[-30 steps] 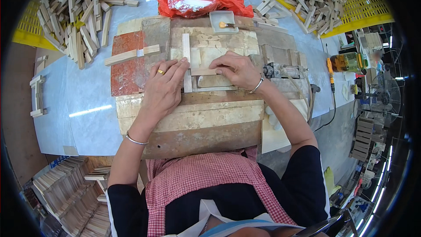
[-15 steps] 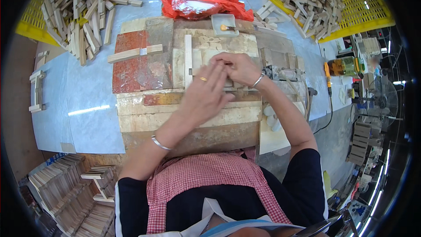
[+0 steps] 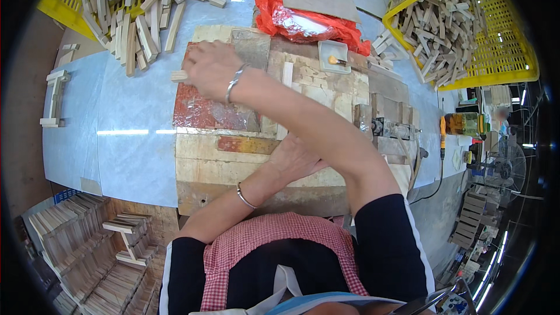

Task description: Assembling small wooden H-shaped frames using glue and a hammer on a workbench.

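Note:
My right arm reaches across to the left, over my left hand. My right hand (image 3: 213,70) is closed over a light wooden strip (image 3: 178,76) on the red board (image 3: 201,108); the strip's left end sticks out beside the hand, and the rest is hidden. My left hand (image 3: 294,157) lies lower down by the front of the wooden work board (image 3: 204,160). Its fingers are mostly hidden under my right forearm, so what they hold does not show. Another pale wooden strip (image 3: 287,74) stands lengthwise on the work board, partly covered by my forearm.
Yellow baskets (image 3: 64,9) (image 3: 501,61) heaped with wooden pieces stand at the back left and right. A red plastic bag (image 3: 271,6) and a small white tray with a brush (image 3: 333,60) lie behind. A metal clamp device (image 3: 396,128) sits at right, near an orange-handled tool (image 3: 443,125).
My right hand has left the middle of the board and swung left onto the wooden strip on the red board. My left hand has moved nearer and slightly right. The whole view has shifted.

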`<state>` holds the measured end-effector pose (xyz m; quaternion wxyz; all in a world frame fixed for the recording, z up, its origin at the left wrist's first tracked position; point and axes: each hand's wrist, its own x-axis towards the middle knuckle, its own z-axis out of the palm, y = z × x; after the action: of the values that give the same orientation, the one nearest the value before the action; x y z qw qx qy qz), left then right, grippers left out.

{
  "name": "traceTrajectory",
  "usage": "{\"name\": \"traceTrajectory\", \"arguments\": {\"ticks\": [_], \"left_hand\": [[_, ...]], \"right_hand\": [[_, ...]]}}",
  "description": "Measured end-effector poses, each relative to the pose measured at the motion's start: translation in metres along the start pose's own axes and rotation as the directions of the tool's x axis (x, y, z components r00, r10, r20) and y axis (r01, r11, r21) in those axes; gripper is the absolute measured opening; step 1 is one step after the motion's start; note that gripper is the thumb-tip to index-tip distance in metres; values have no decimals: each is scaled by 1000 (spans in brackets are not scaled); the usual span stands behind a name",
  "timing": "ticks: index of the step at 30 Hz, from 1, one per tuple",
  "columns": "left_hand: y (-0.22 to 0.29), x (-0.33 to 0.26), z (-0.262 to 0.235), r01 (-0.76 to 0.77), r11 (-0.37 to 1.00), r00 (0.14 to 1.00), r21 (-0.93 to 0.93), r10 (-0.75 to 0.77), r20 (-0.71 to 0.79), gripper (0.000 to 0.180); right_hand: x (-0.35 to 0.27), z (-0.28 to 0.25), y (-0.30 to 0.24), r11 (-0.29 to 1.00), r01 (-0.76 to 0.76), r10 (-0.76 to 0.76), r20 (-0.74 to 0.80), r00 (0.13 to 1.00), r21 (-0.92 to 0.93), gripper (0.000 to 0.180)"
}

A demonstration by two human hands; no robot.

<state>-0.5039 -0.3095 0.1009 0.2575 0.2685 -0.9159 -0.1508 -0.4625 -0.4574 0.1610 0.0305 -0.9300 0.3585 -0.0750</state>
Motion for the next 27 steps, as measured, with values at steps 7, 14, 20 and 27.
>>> {"name": "traceTrajectory", "arguments": {"ticks": [7,14,20,27], "left_hand": [[-2,2,-20,81,997,994,-18,-80,71,74],[6,12,-24,22,975,995,222,-44,93,76],[10,11,-21,15,966,997,260,-34,68,77],[10,12,-20,19,963,998,270,-36,60,77]], "right_hand": [[-35,-47,24,955,-93,178,-294,939,282,40],[-211,-70,120,816,-535,577,-334,745,218,43],[-250,-24,121,709,-701,690,-275,669,75,28],[-243,-20,124,690,-724,711,-215,669,28,27]]}}
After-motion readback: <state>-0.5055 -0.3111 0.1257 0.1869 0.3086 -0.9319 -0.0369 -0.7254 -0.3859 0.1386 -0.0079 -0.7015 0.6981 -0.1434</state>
